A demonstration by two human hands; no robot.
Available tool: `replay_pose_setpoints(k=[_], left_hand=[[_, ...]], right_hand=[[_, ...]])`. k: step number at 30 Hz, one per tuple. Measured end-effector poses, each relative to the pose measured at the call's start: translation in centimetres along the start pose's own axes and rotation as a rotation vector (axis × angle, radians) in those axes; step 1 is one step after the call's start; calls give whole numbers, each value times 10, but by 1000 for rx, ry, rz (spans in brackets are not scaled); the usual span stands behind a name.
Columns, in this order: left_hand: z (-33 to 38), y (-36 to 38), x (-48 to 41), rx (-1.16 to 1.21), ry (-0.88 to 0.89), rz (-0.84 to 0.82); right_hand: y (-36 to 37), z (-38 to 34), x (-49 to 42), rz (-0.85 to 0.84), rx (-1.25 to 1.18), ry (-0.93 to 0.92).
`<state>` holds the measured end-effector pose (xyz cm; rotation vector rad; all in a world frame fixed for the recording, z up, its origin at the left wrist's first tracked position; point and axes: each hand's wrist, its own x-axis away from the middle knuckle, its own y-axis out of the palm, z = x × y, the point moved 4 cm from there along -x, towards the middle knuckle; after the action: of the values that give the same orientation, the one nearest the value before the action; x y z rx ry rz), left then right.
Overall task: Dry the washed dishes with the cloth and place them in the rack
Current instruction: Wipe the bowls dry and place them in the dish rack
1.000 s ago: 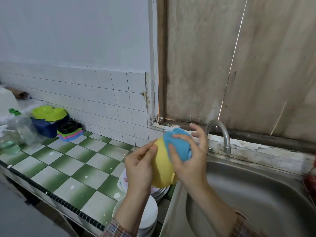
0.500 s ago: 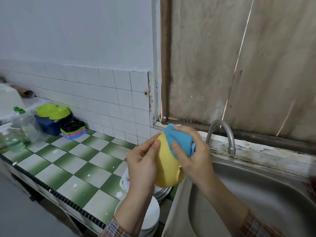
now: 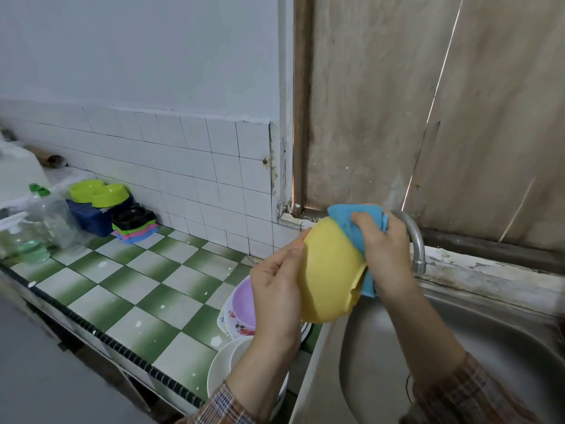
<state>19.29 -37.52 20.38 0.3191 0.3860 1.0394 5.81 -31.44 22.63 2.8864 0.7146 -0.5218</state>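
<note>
Your left hand holds the yellow bowl by its outer wall, fingers curled round it. The bowl is tipped on its side, above the seam between the tiled counter and the sink. Your right hand grips the bunched blue cloth and presses it to the bowl's rim and far side.

Risk: the bowl looks like smooth plastic (likely damp). A hard wipe could push it out of your left hand, onto the dishes below or into the sink. The tap stands just behind your right knuckles, so a wide stroke would strike it.

Around: a pink bowl on patterned plates and a stack of white plates, both close under your left forearm. Green twin bowls and clear bottles sit well apart at far left. No rack in view, so you will have to find where the bowl goes.
</note>
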Motion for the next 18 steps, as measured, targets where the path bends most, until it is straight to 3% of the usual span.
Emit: replay_pose_setpoints(k=[3,6,9,12,14,18], left_hand=[[6,12,3,38,23,-101],[8,18,-2,118,1,-136],[9,17,-6,130,4,-39],[6,12,-9,154,0,88],[5,10,-10,130,20,143],[8,12,-12,108,72,156]], right_hand=[[-5,-23,13,61,28,-234],[7,-31,38,3,262,-600],[19,-20,53,12,441,-875],[20,8,60,11,450,-1108],[16,31,64,47,413,-1126],[8,47,65,185,69,-722]])
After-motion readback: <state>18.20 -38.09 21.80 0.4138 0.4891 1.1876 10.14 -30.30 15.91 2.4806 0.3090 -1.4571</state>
